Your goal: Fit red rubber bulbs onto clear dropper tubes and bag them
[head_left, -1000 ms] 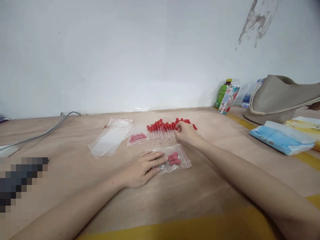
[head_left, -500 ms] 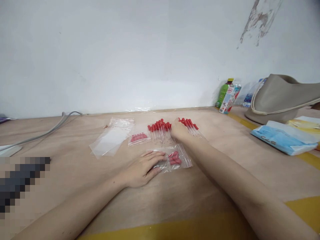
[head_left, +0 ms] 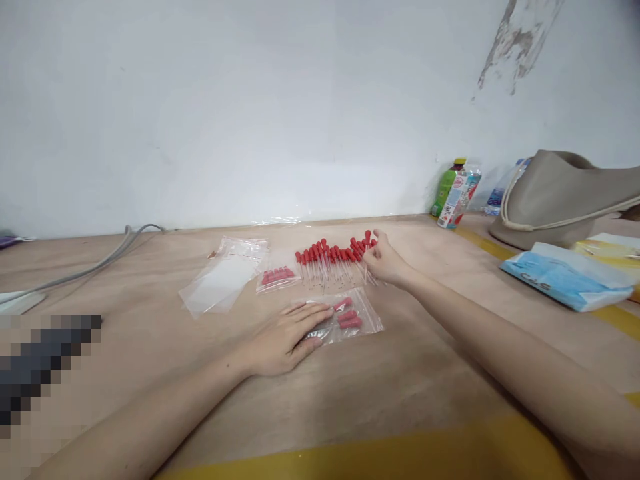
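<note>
My left hand [head_left: 290,337] lies flat, fingers stretched, over the left part of a clear zip bag [head_left: 371,320]. Inside that bag three red rubber bulbs [head_left: 350,322] show; their left ends are near or under my fingers. Beyond it, a row of droppers [head_left: 320,260] with red bulbs and thin clear tubes lies side by side on the table. At the row's right end my right hand [head_left: 386,261] has its fingers closed around a few droppers, whose red bulbs stick out past the fingers. How many it grips is hidden.
A smaller zip bag [head_left: 278,277] with several red bulbs lies left of the row. Flat clear bags [head_left: 225,273] overlap farther left. A grey cable [head_left: 107,252] runs along the left. Bottles [head_left: 456,193], a beige bag [head_left: 560,193] and a blue tissue pack [head_left: 565,277] stand right.
My right hand has moved right, round to the far side of the right-hand droppers, and these now lie against the row. The bulbs in the bag have spread slightly. My left hand stays put.
</note>
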A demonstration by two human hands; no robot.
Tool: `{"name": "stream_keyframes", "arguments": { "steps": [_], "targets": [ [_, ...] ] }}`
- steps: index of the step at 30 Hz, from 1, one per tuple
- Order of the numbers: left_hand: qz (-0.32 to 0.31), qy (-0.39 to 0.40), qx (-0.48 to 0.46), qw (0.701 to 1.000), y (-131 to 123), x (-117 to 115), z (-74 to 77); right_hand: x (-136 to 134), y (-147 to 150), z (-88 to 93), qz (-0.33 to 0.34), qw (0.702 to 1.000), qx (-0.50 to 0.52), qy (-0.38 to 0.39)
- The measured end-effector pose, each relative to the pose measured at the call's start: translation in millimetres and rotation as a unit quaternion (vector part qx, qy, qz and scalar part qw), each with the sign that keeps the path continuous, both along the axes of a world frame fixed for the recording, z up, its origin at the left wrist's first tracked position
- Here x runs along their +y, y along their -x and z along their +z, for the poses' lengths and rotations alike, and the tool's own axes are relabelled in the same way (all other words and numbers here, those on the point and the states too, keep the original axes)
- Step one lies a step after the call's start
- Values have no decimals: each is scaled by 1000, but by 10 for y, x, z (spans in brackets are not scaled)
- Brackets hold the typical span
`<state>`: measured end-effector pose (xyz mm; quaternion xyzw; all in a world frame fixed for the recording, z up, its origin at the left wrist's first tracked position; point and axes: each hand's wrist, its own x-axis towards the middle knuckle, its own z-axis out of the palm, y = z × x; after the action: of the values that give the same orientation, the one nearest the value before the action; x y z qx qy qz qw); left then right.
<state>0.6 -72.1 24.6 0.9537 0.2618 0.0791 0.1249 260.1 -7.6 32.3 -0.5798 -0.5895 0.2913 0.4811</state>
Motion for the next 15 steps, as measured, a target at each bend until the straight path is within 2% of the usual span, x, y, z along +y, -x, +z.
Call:
{"name": "stream_keyframes", "arguments": {
  "steps": [3,6,9,15],
  "targets": [
    [2,1,-11,1000,1,-3,1,-226,-93,-132,37,997,68,-22],
    [18,3,-29,999,2,-9,5,-382,-122,-202,-9,987,156,-32],
    [15,1,-24,1000,1,-13,13,-434,-93,-232,-43,977,208,-37],
    [0,-3,-5,1000,-4,-15,21,-421,18,-303,-35,970,233,-53]
  ]
}}
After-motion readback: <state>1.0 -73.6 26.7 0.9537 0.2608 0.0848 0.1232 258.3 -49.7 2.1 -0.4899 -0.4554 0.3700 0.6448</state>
